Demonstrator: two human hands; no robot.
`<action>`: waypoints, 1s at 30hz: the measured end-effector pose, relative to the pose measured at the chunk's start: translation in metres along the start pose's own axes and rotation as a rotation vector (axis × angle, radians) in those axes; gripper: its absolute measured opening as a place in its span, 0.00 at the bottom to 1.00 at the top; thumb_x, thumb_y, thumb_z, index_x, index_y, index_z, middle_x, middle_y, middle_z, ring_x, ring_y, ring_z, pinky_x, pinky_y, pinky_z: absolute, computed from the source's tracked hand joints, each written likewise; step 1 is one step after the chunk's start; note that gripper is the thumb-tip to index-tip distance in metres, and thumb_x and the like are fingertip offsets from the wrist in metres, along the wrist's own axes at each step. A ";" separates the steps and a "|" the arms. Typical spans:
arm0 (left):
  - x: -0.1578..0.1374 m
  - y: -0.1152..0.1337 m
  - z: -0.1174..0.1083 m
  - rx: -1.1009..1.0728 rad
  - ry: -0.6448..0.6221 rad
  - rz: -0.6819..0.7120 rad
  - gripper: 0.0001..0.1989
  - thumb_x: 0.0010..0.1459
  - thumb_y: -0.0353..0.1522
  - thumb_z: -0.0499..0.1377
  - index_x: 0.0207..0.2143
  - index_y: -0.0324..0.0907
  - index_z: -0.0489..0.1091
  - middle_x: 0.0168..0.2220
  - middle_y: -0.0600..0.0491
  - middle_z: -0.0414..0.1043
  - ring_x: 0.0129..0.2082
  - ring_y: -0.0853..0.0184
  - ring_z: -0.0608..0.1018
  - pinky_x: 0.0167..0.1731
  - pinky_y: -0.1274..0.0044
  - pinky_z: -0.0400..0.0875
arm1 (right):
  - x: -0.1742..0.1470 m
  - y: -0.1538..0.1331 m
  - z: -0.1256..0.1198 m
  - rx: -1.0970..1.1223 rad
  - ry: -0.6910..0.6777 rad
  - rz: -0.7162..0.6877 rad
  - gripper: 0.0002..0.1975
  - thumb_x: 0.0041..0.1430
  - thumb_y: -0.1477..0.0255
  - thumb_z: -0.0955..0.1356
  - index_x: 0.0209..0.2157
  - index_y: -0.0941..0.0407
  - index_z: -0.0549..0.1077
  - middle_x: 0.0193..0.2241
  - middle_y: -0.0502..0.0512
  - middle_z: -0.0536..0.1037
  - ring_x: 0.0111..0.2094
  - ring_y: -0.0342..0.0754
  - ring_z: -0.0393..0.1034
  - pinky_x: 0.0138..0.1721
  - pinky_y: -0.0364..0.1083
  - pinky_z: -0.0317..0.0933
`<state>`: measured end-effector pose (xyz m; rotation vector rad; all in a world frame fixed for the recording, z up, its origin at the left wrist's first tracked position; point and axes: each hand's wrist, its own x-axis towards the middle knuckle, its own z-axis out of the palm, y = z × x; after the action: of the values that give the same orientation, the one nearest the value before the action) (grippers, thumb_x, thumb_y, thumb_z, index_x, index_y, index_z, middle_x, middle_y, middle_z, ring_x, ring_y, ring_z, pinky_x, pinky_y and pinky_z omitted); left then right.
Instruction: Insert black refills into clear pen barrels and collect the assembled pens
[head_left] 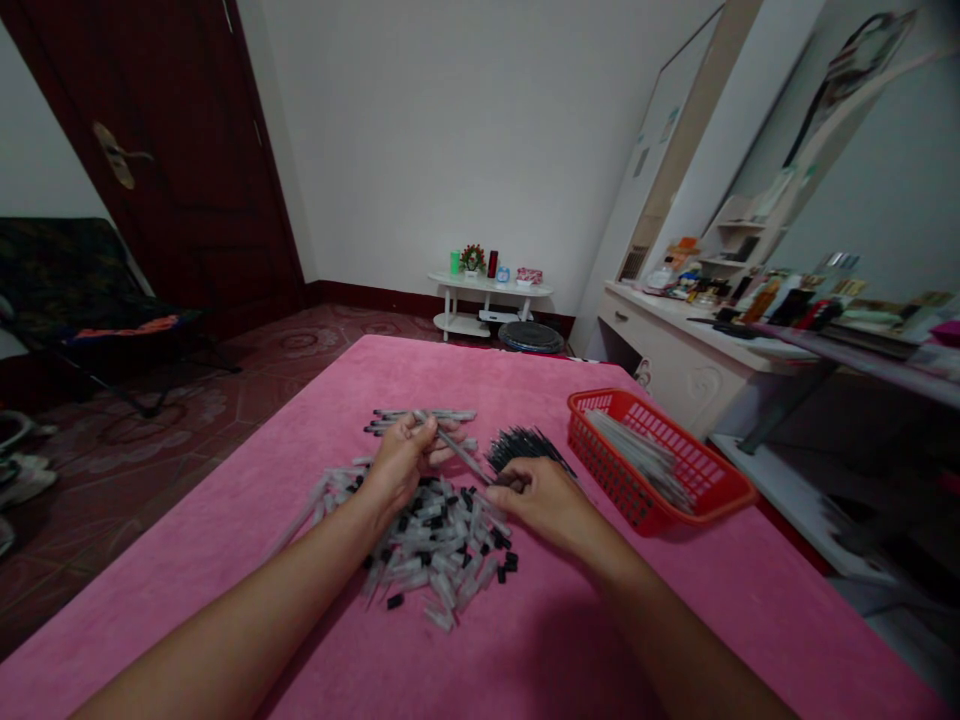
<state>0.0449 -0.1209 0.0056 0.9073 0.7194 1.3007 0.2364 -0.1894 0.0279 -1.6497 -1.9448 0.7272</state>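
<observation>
A slim grey pen (465, 456) slants between my two hands above the pink cloth. My left hand (401, 455) pinches its upper end. At the lower end, the fingers of my right hand (536, 492) are closed around the tip; whether they also hold a small part is hidden. Below lies a loose heap of clear pen caps and small black plugs (439, 545). Just beyond my right hand is a bundle of dark refills (529, 445) with black ends. Several pens (386, 420) lie in a row behind my left hand, which partly covers them.
A red plastic basket (607, 490) holding pale, thin tubes (645, 455) stands to the right on the pink-covered table (360, 375). Farther right is a dresser (675, 370) crowded with bottles. A low white stand (491, 285) is by the far wall, and a folding chair (90, 290) stands at left.
</observation>
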 end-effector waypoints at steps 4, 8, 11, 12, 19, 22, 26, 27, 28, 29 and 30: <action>-0.007 -0.001 0.008 0.041 -0.096 -0.047 0.14 0.50 0.36 0.63 0.34 0.38 0.63 0.34 0.48 0.77 0.34 0.61 0.80 0.34 0.71 0.76 | -0.001 -0.004 0.002 -0.120 0.063 -0.084 0.11 0.52 0.66 0.66 0.25 0.58 0.76 0.20 0.49 0.72 0.23 0.41 0.63 0.23 0.40 0.46; 0.005 0.005 -0.003 0.042 0.014 0.031 0.12 0.51 0.36 0.62 0.32 0.38 0.63 0.33 0.47 0.77 0.34 0.62 0.80 0.34 0.72 0.75 | -0.004 -0.001 -0.019 -0.318 0.019 -0.028 0.07 0.49 0.68 0.67 0.25 0.56 0.77 0.21 0.50 0.74 0.25 0.43 0.66 0.24 0.41 0.48; 0.019 0.011 -0.019 -0.014 0.159 0.111 0.10 0.51 0.33 0.62 0.31 0.38 0.63 0.31 0.49 0.76 0.33 0.63 0.80 0.35 0.73 0.75 | -0.004 0.003 -0.039 -0.457 0.006 0.048 0.06 0.48 0.69 0.68 0.26 0.54 0.78 0.24 0.52 0.77 0.27 0.45 0.69 0.26 0.41 0.50; 0.022 0.013 -0.023 -0.022 0.188 0.122 0.10 0.51 0.32 0.62 0.30 0.38 0.63 0.30 0.50 0.76 0.32 0.64 0.80 0.35 0.73 0.76 | -0.004 0.004 -0.044 -0.504 0.011 0.082 0.06 0.48 0.68 0.68 0.26 0.53 0.78 0.25 0.52 0.77 0.28 0.46 0.70 0.26 0.42 0.50; 0.015 0.009 -0.011 -0.017 0.111 0.052 0.10 0.51 0.32 0.62 0.30 0.38 0.63 0.31 0.48 0.76 0.34 0.63 0.80 0.35 0.73 0.75 | 0.000 0.007 -0.044 -0.708 0.120 0.239 0.11 0.49 0.63 0.69 0.30 0.55 0.77 0.31 0.60 0.79 0.35 0.54 0.72 0.30 0.44 0.56; 0.001 0.005 0.005 -0.011 -0.006 0.013 0.11 0.50 0.34 0.62 0.31 0.37 0.64 0.33 0.47 0.76 0.36 0.61 0.79 0.37 0.71 0.75 | 0.000 0.001 -0.032 -0.560 0.204 0.124 0.13 0.52 0.60 0.67 0.34 0.54 0.77 0.32 0.58 0.79 0.35 0.52 0.72 0.32 0.44 0.56; -0.016 0.003 0.022 -0.018 -0.124 -0.030 0.12 0.50 0.35 0.63 0.32 0.38 0.64 0.35 0.48 0.76 0.37 0.62 0.79 0.39 0.70 0.73 | -0.003 -0.011 -0.013 -0.207 0.173 -0.096 0.12 0.53 0.63 0.67 0.37 0.53 0.76 0.30 0.53 0.78 0.30 0.46 0.70 0.29 0.41 0.55; -0.019 0.003 0.025 -0.013 -0.147 -0.038 0.12 0.50 0.36 0.63 0.32 0.38 0.64 0.35 0.48 0.76 0.37 0.62 0.79 0.39 0.71 0.73 | -0.003 -0.014 -0.010 -0.163 0.164 -0.117 0.12 0.53 0.64 0.67 0.37 0.54 0.76 0.30 0.53 0.78 0.29 0.46 0.70 0.29 0.41 0.54; -0.022 0.003 0.027 -0.002 -0.170 -0.045 0.13 0.50 0.36 0.63 0.32 0.39 0.64 0.35 0.48 0.76 0.37 0.63 0.79 0.38 0.72 0.73 | -0.004 -0.016 -0.008 -0.143 0.160 -0.124 0.11 0.53 0.66 0.67 0.37 0.54 0.76 0.29 0.53 0.78 0.29 0.46 0.69 0.29 0.41 0.54; -0.023 0.003 0.029 0.021 -0.189 -0.048 0.13 0.50 0.37 0.62 0.32 0.39 0.64 0.36 0.48 0.76 0.37 0.63 0.79 0.38 0.72 0.72 | -0.005 -0.018 -0.007 -0.141 0.164 -0.121 0.10 0.53 0.67 0.67 0.36 0.55 0.76 0.29 0.53 0.78 0.29 0.46 0.69 0.29 0.41 0.54; -0.023 0.003 0.029 0.062 -0.200 -0.040 0.13 0.50 0.38 0.62 0.32 0.39 0.65 0.36 0.48 0.76 0.36 0.63 0.79 0.37 0.73 0.72 | -0.005 -0.018 -0.008 -0.152 0.169 -0.115 0.09 0.53 0.68 0.67 0.35 0.55 0.76 0.29 0.54 0.78 0.29 0.46 0.69 0.28 0.41 0.54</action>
<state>0.0647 -0.1476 0.0211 1.0518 0.6206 1.1390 0.2291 -0.1963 0.0461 -1.6138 -1.9944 0.3908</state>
